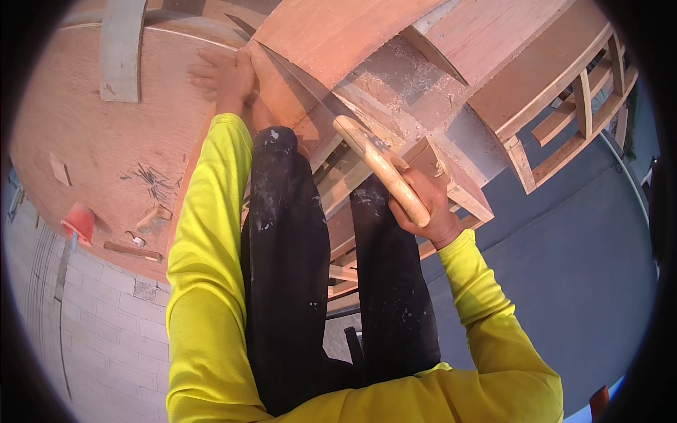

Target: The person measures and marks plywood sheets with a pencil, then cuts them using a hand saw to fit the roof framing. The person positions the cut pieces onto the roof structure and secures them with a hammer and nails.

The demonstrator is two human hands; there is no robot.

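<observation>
Thin-bladed handsaw with a pale wooden handle (379, 169) lies, in the head view, mostly right of the reddish-brown plywood surface (84, 130). The right hand (430, 202) clamps fingers round its handle; the left hand (229, 79) rests on that surface, fingers apart, where a skipping blade could cut it.

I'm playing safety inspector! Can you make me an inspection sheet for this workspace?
Surface: reddish plywood panel, grey strip lying on it.
Job's things: wooden-handled handsaw.
Clutter: scattered nail-like pieces, red plastic cup, wooden stick, wood shavings.
Grips: left grip spread over the panel; right grip closed on the handsaw.
Cables: nothing seen for certain.
Surroundings: pale paving blocks lower left, grey floor right, curved wooden frame upper right.
</observation>
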